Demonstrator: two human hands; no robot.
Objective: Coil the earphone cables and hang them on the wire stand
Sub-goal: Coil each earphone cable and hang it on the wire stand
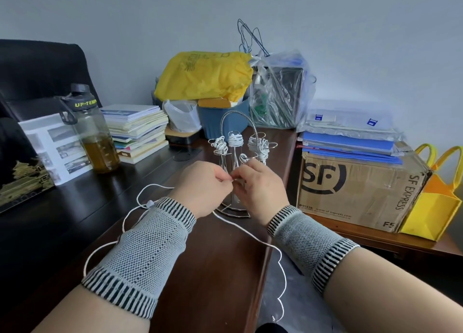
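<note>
A chrome wire stand (236,122) stands on the dark wooden table, just behind my hands. Three coiled white earphone bundles (235,139) hang on its arms. A loose white earphone cable (246,232) runs from my fingers across the table, looping left past an inline remote and right over the table edge toward the floor. My left hand (201,187) and my right hand (260,189) meet in front of the stand, both pinching the cable between fingertips. Grey knitted wrist sleeves cover both forearms.
A bottle with amber liquid (96,142) and a stack of books (136,129) stand at the left. A yellow bag (203,75), a blue tub and plastic bags crowd the back. A cardboard box (358,189) and a yellow tote (436,207) sit on the right.
</note>
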